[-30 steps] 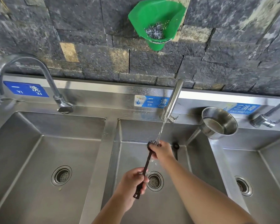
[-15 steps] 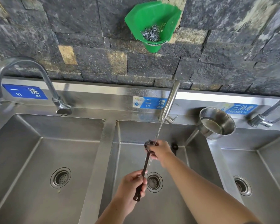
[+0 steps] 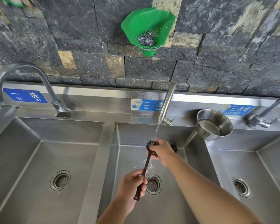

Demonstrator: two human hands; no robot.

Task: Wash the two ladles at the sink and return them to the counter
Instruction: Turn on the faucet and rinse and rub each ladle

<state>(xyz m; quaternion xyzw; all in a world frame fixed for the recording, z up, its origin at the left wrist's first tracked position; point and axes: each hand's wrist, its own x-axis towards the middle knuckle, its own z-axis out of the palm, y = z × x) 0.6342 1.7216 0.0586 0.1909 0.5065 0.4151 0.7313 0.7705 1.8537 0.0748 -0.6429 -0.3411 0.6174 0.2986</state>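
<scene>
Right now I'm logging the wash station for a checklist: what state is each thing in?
middle tap: running
left tap: off
right tap: off
ladle: bowl under the stream
left hand: shut on the ladle's handle
right hand: wrapped around the ladle's bowl
steel pot: upright, holds some water
green basket: on the wall, holds steel wool

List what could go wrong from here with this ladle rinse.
The left hand grips the wet ladle low on its handle; it might slip into the middle basin. Water already sprays off the bowl under the right hand, so splashing may spread. The steel pot on the divider could be knocked.
</scene>
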